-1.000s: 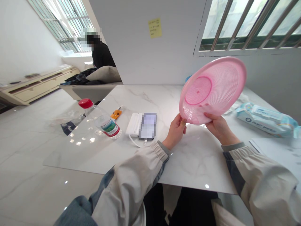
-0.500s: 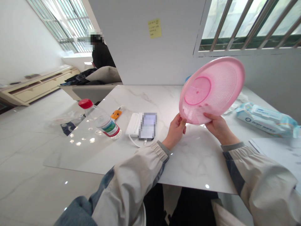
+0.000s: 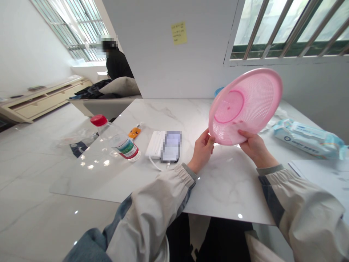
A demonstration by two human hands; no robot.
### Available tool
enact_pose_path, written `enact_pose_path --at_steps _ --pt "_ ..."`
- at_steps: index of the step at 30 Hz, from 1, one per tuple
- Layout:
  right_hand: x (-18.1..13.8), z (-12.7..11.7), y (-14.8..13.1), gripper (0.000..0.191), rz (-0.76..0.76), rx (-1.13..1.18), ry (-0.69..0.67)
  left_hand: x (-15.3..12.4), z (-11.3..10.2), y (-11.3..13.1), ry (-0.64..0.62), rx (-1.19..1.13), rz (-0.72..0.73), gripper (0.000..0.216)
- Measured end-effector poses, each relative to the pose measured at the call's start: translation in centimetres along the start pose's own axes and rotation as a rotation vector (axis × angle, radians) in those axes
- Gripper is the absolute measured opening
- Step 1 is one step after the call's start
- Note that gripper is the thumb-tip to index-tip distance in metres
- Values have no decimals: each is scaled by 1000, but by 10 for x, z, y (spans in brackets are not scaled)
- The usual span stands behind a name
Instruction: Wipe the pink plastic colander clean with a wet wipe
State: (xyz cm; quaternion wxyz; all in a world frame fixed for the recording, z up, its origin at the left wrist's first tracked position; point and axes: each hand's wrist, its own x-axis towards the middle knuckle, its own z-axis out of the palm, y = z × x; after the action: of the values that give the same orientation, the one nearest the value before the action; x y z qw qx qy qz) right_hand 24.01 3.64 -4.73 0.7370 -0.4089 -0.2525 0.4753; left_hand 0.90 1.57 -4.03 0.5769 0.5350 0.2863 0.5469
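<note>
A pink plastic mesh basket [image 3: 253,109] is held tilted above the white marble-patterned table [image 3: 218,189], its open side facing me. My left hand [image 3: 202,149] is closed on the lower left of its rim, thumb in front. Farther right along the rim is my right hand [image 3: 253,145], also closed, with the thumb inside the basket and the other fingers mostly hidden behind it. Under that thumb a pale, thin patch like a wipe [image 3: 233,134] lies against the mesh; I cannot make it out clearly.
Left of my hands are a phone [image 3: 171,145] on a cable, a white box-shaped device [image 3: 155,145], an orange item [image 3: 134,133] and a red-capped bottle [image 3: 120,142]. A wipes pack [image 3: 308,138] and papers [image 3: 324,178] lie right. A person [image 3: 118,62] sits beyond.
The basket has dipped slightly and turned a little, its upper rim now lower. Both hands keep their places on the rim, with the right thumb shifted slightly.
</note>
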Motion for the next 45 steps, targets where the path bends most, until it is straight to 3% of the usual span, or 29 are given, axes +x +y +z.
enact_pose_path --at_steps 7,16,19,45 --pt "5 -5 2 47 -24 -18 -11 -3 -2 4 57 -19 -1 102" --pt "6 -6 -1 45 -19 13 -40 -5 0 -5 -278 -48 -182 104" --pt "5 -4 -1 44 -20 24 -35 -6 1 -5 -330 -43 -221 102" --pt "-4 9 -7 46 20 69 44 -6 1 -2 -332 35 -204 95"
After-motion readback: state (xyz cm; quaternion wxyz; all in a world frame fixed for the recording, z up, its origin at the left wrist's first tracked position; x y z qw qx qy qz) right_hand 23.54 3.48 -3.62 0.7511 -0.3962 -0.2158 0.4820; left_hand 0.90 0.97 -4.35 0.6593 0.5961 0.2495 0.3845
